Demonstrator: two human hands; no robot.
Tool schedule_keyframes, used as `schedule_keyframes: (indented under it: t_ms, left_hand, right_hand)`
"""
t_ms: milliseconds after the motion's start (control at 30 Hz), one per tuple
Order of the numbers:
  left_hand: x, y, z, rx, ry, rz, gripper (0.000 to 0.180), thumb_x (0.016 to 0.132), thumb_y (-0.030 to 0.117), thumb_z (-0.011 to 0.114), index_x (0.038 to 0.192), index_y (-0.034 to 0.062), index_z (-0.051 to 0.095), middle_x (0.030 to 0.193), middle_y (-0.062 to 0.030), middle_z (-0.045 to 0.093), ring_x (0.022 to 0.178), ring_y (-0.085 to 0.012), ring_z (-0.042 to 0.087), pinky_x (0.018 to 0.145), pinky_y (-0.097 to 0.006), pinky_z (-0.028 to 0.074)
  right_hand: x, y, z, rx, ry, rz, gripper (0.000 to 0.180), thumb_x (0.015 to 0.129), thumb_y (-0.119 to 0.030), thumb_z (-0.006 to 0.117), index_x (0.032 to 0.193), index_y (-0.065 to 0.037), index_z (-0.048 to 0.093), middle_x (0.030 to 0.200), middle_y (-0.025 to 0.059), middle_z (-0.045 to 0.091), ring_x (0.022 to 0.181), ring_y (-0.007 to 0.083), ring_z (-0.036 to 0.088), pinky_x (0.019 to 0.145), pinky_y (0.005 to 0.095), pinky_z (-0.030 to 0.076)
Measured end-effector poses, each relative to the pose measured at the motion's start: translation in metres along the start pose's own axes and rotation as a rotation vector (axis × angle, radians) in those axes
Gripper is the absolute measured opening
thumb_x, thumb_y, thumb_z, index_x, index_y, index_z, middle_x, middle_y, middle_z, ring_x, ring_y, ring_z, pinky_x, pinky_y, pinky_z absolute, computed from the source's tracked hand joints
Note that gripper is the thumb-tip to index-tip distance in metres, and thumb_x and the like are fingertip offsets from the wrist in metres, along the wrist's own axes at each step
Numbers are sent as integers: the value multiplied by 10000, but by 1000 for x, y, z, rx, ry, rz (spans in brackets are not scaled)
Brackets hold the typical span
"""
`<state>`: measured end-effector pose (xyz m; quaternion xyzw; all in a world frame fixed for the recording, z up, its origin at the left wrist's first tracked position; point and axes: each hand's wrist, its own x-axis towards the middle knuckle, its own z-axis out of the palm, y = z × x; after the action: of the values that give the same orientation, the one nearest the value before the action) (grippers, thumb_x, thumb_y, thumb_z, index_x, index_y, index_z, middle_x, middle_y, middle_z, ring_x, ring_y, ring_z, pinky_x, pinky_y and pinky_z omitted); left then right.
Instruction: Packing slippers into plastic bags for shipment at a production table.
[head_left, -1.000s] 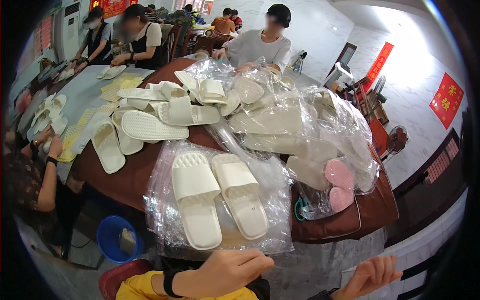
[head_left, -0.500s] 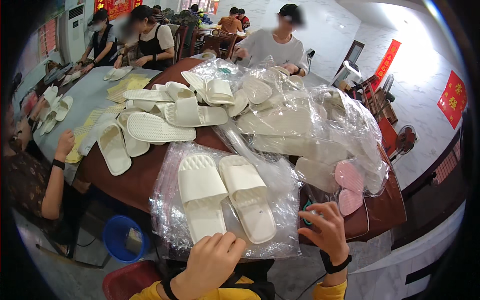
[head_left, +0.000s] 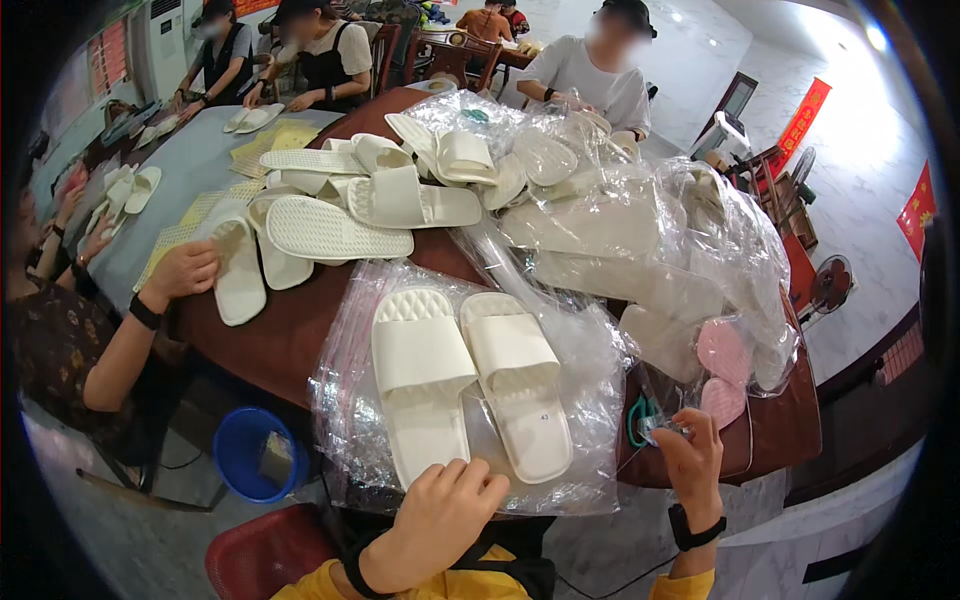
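Observation:
A pair of white slippers lies on clear plastic bags (head_left: 345,420) in front of me, toes pointing away. My left hand (head_left: 445,515) is closed, fingers curled over the heel end of the left slipper (head_left: 420,370); anything under those fingers is hidden. The right slipper (head_left: 515,380) lies just beside it. My right hand (head_left: 692,460) is right of the bags, thumb and fingers closed on a small crumpled bit of clear plastic (head_left: 662,430). Scissors with green handles (head_left: 640,415) lie right by its fingertips.
More white slippers (head_left: 340,235) are heaped beyond the bags. Bagged slippers (head_left: 610,235) cover the brown table's (head_left: 240,345) right side, near pink slippers (head_left: 724,355). A co-worker's hand (head_left: 185,270) touches one slipper at left. A blue bin (head_left: 255,455) stands on the floor.
My right hand has closed its fingers on the clear plastic and shifted slightly right. The co-worker's hand at left has reached a white slipper. The whole view has shifted a little.

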<state>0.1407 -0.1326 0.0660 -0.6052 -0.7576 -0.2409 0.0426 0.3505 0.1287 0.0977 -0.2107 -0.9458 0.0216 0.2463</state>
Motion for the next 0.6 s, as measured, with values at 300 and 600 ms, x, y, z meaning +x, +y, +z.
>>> schedule_keyframes:
  t_ms: [300,600]
  left_hand:
    - [0,-41,-1,-153,-83,-18,94,801,105,622,873,60,582,888,-85,571,860,-277,617,761,-382,517]
    - [7,-64,6,-153,60,-209,450,853,230,703,1205,-19,572,1150,-169,600,1065,-343,606,897,-405,521]
  right_hand:
    - [80,-56,49,236,-187,-524,206,774,-44,667,979,-49,646,915,62,606,789,262,622,670,358,528]
    - [95,-82,118,31,-236,-573,92,780,-44,594,841,-50,526,811,75,562,779,264,625,627,354,535]
